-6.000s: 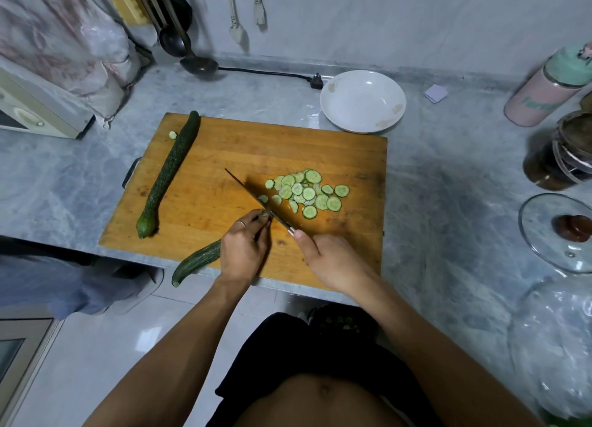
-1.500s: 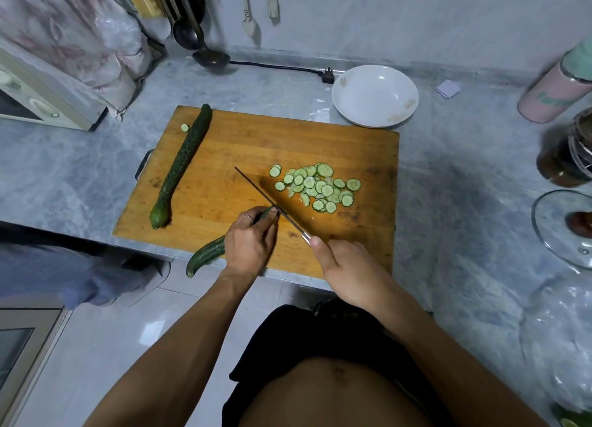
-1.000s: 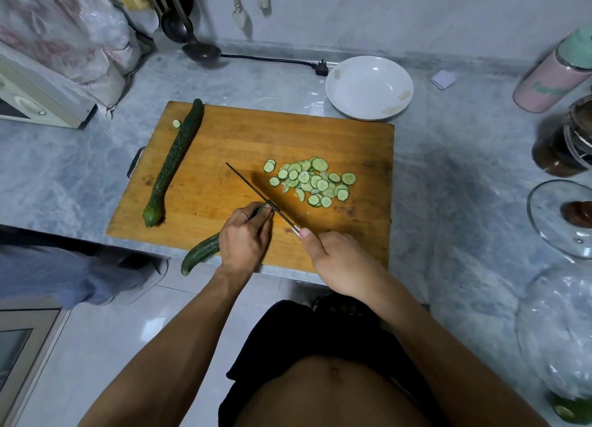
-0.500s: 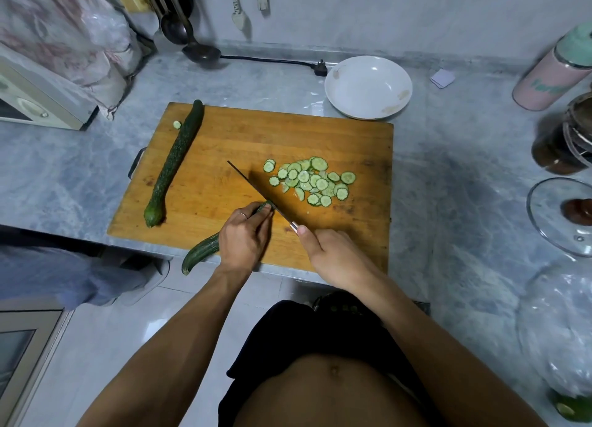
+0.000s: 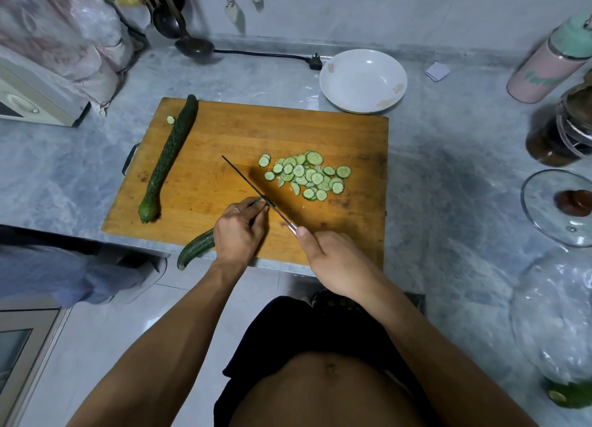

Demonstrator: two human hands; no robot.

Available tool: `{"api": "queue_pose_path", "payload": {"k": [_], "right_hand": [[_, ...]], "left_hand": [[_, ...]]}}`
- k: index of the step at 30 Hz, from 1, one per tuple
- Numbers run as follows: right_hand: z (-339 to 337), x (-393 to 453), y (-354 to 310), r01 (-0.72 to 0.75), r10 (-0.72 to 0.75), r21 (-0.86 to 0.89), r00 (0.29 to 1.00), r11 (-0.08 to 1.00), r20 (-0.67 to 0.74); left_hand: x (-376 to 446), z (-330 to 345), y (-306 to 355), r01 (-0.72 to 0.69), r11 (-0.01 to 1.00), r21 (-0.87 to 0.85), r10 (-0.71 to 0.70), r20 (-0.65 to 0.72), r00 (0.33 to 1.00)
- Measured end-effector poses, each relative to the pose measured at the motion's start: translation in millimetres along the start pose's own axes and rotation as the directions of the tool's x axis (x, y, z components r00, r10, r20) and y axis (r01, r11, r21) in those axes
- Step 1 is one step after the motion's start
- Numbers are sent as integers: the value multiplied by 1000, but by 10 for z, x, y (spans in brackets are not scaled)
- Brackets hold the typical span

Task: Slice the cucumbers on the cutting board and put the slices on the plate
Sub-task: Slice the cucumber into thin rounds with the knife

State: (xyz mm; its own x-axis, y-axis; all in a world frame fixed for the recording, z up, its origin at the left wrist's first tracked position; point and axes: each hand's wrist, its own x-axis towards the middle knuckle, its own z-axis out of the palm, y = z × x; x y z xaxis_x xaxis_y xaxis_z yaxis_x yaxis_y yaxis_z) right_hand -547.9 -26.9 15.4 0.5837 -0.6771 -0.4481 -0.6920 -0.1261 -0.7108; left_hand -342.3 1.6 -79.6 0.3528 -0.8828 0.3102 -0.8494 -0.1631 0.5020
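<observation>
Left hand: the left hand (image 5: 238,231) is curled over the part-cut cucumber (image 5: 196,250) at the near edge of the cutting board (image 5: 224,138), fingertips bunched at the cut end; the hold has been kept through the last second and a half.
Right hand: the right hand (image 5: 333,260) is closed round the handle of the knife (image 5: 253,191), thumb laid along it, the blade set against the cut end just beside the left fingertips.
Change: little is seen to have altered over the last second and a half; the blade has stayed at the same cut end, while over six seconds the heap has been thickened by a few slices.
Meaning: slicing is judged to be mid-way, with a stub left under the left hand and nothing yet moved off the board.
Slices: the slices (image 5: 306,176) are heaped right of the blade, near the middle of the board; thin, pale green rounds with dark scalloped rims, overlapping.
Stray slice: one stray slice (image 5: 170,120) is left at the board's far left corner.
Whole cucumber: the whole cucumber (image 5: 169,157), long, dark and bumpy, is laid uncut along the board's left side.
Plate: the plate (image 5: 394,86), white, is set on the counter (image 5: 448,170) just beyond the board's far right corner, with no slices in it.
</observation>
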Motion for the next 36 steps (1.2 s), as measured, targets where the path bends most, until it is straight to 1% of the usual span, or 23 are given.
{"api": "queue_pose_path", "payload": {"k": [4, 11, 16, 20, 26, 30, 33, 36], "right_hand": [[-17, 42, -31, -19, 19, 14, 1000, 1000, 10], [-33, 180, -105, -86, 87, 108, 996, 990, 3], [70, 263, -87, -67, 70, 65, 996, 996, -47], [60, 233, -100, -43, 47, 60, 997, 997, -67], [34, 123, -101, 8, -9, -9, 999, 1000, -45], [25, 62, -70, 24, -23, 29, 999, 999, -45], [84, 58, -35, 38, -37, 24, 998, 999, -50], [100, 60, -38, 22, -20, 29, 999, 999, -46]], "left_hand": [[7, 23, -36, 2, 1000, 11, -2, 0, 1000], [5, 51, -73, -12, 1000, 23, 12, 2, 1000], [-11, 10, -21, -2, 1000, 8, 2, 14, 1000], [-9, -33, -46, -29, 999, -15, 30, 29, 999], [1, -33, -30, -69, 997, 26, 68, 36, 997], [-7, -17, -19, -31, 999, 25, 30, 21, 999], [-9, 5, -33, -2, 1000, 13, 2, 28, 1000], [1, 17, -54, 16, 1000, 0, -16, 33, 999]]}}
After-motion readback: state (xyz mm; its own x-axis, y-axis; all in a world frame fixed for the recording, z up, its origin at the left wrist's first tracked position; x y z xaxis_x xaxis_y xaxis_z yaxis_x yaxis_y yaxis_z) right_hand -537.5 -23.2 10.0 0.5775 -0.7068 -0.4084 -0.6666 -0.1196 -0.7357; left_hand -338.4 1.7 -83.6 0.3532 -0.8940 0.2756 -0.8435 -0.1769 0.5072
